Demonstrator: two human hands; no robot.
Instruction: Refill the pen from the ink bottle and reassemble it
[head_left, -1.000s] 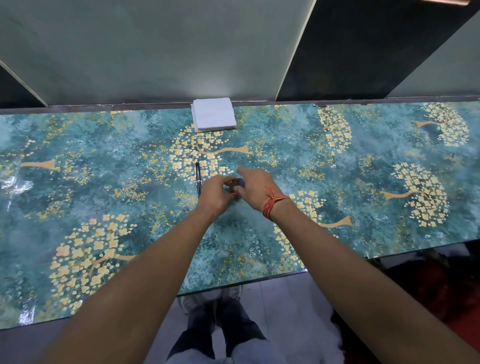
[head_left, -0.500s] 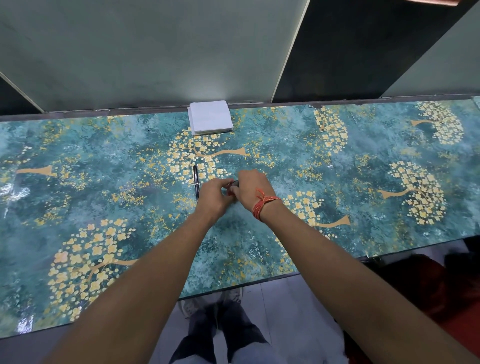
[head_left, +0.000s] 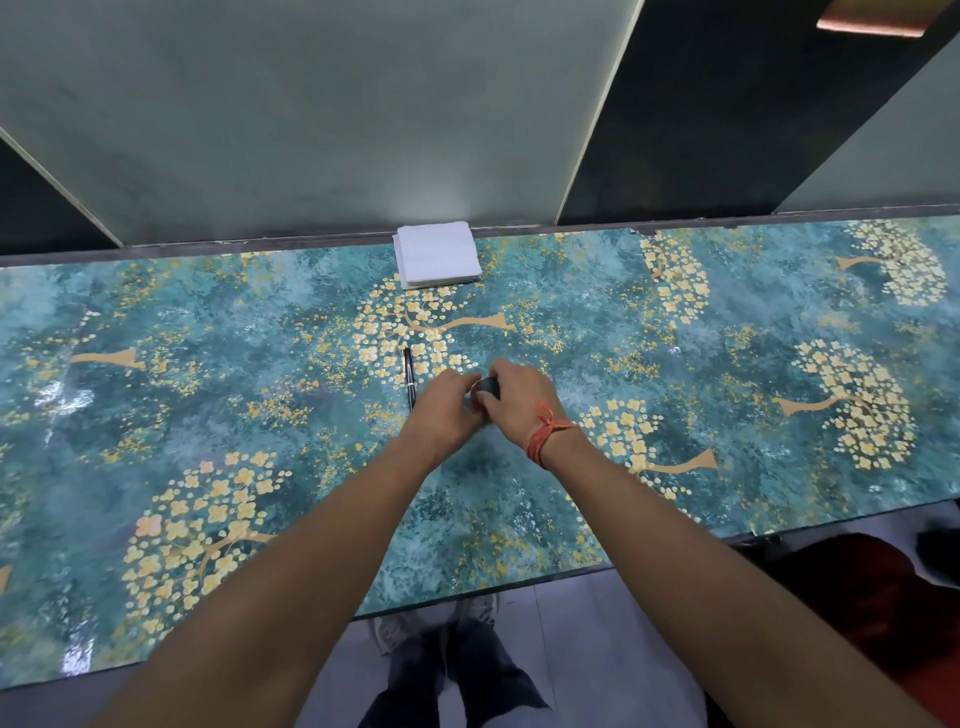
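A small ink bottle stands on the table between my two hands; only its dark round cap (head_left: 489, 386) shows. My left hand (head_left: 445, 410) wraps the bottle's body from the left and hides it. My right hand (head_left: 511, 402), with a red thread at the wrist, has its fingers closed on the cap from the right. A slim black pen (head_left: 409, 378) lies lengthwise on the table just left of my left hand, apart from it.
The table (head_left: 218, 395) has a glossy teal top with yellow blossom print. A stack of white tissues (head_left: 437, 254) lies at the far edge against the wall. The near edge runs just above my legs and shoes.
Both hands stay on the bottle. My right hand's fingers have shifted around the cap, which shows a little more than half a second ago. The pen has not moved.
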